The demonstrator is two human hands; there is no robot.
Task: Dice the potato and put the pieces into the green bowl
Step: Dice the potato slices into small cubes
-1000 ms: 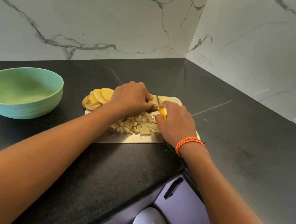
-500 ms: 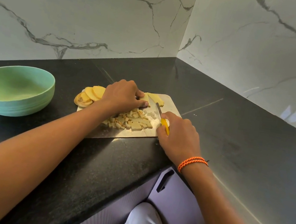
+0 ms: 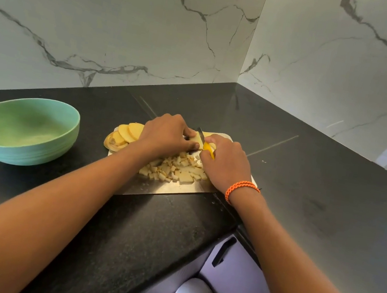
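On steel board (image 3: 175, 190): cubed potato (image 3: 176, 169) (pale)

- Two bare forearms reach forward from the bottom edge and converge near the centre of the view
- The left hand (image 3: 167, 134) lies knuckles up, fingers curled down, fingertips pinching a pale potato slice (image 3: 198, 139)
- The right hand (image 3: 225, 163) sits just beside it, knuckles up, its grip closed around a yellow knife handle (image 3: 208, 149)
- An orange braided band (image 3: 241, 189) circles the right wrist
- The two hands almost touch at the fingertips
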